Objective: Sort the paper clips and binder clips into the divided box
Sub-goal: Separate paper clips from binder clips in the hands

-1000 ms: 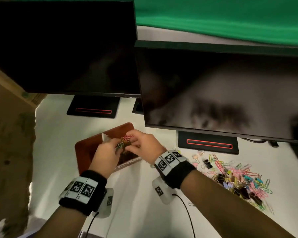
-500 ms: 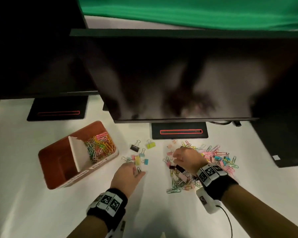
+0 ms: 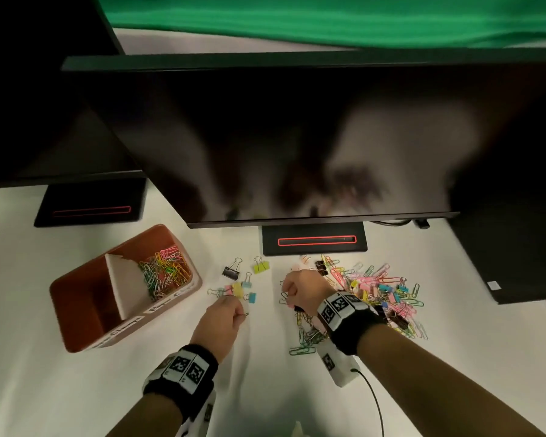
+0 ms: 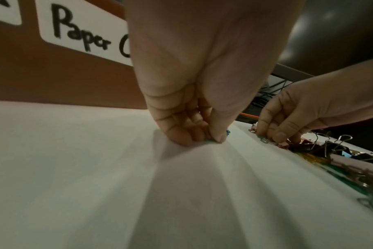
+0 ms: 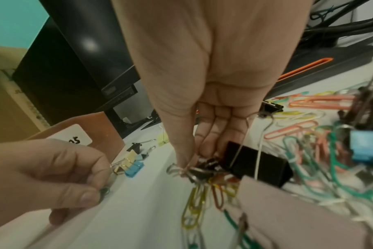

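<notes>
Steel clips: light, springy, prone to tangling.
Left hand [image 3: 222, 316] pinches one small clip [image 4: 227, 133] off the table [image 3: 76, 389]; right hand [image 3: 301, 290] pinches a snagged bunch [image 5: 202, 171] in the pile [image 3: 379, 294], well right of the divided box [image 3: 76, 313]. Grip single wires.

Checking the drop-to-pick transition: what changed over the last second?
Both hands left the divided box and came down to the table. The left hand now pinches a small clip off the cloth; the right hand has its grip on a small black binder clip at the edge of the mixed pile. Box and its paper clips unchanged.
</notes>
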Demonstrator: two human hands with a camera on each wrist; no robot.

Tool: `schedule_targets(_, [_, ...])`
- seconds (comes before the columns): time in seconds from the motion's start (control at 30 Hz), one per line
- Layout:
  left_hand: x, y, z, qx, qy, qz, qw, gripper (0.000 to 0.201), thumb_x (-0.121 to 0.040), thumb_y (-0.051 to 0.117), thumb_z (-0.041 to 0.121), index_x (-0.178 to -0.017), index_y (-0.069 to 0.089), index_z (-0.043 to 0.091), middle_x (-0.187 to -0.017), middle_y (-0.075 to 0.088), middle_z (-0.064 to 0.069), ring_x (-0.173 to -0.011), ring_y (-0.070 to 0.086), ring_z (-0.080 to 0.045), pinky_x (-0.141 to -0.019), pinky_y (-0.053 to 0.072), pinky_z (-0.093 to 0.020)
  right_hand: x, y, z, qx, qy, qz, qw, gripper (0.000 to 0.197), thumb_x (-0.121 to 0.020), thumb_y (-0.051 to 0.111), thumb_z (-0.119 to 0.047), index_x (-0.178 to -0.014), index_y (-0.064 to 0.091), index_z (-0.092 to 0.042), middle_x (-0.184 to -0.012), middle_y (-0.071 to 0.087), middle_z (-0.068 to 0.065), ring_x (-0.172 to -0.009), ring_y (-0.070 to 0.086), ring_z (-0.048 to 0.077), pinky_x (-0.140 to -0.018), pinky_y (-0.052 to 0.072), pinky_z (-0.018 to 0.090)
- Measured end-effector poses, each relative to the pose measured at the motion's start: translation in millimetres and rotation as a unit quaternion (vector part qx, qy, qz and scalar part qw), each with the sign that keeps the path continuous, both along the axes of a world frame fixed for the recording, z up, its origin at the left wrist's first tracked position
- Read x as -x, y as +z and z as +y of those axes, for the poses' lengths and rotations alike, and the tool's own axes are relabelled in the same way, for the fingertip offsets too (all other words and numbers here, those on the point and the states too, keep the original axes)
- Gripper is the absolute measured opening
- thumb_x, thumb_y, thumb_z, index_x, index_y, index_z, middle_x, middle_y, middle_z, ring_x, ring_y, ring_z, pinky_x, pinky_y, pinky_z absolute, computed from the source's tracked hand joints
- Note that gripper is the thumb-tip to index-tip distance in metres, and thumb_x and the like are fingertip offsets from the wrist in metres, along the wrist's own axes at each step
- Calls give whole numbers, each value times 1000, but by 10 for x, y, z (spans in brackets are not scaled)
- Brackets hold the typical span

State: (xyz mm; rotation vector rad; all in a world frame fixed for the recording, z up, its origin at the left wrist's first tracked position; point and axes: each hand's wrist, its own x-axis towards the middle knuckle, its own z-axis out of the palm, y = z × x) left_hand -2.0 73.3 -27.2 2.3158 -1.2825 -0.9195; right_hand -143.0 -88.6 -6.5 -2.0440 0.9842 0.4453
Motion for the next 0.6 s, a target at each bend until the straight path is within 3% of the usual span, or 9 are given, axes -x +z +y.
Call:
schedule_targets(0.1, [31, 53, -9, 31, -43, 40, 998, 11, -85, 58, 10, -93, 59, 17, -76, 48, 14, -70, 49, -2, -65, 35, -8, 86, 13, -66, 10, 5, -34, 999, 23, -83, 65, -10, -106, 65, -14, -105, 65, 2, -89, 59, 13, -79, 49, 19])
schedule_targets(0.2, [130, 90, -135, 69, -81, 39, 994, 17, -87, 55, 7, -101, 60, 17, -78, 44, 16, -71, 46, 1, -67, 36, -14, 218, 37, -157, 43, 0, -46, 998, 22, -89, 57, -9, -108, 63, -17, -110, 60, -2, -87, 55, 8, -76, 44, 12])
schedule_targets(0.33, [238, 112, -437, 95, -102, 36, 990, 25, -89, 49, 1, -106, 63, 13, -91, 47, 5, -83, 49, -10, -79, 44, -23, 286, 37, -194, 56, 53, -1, 997, 29, -86, 61, -18, -115, 60, -20, -118, 58, -2, -103, 55, 13, -89, 46, 24])
schedule_targets(0.47, [275, 105, -702, 51, -167, 7, 985, 27, -90, 46, 6, -106, 64, 18, -91, 50, -2, -83, 51, -18, -78, 46, -31, 223, 21, -97, 67, 77, -1, 995, 35, -83, 65, -26, -115, 59, -14, -117, 56, 6, -107, 54, 21, -92, 47, 32])
schedule_targets(0.6, [256, 105, -837, -22, -234, -28, 972, 21, -87, 45, 6, -98, 62, 12, -97, 52, -6, -91, 54, -24, -82, 44, -31, 156, -15, -34, 98, 95, 18, 990, 24, -85, 61, -14, -109, 61, -11, -111, 58, 12, -102, 57, 28, -89, 50, 37])
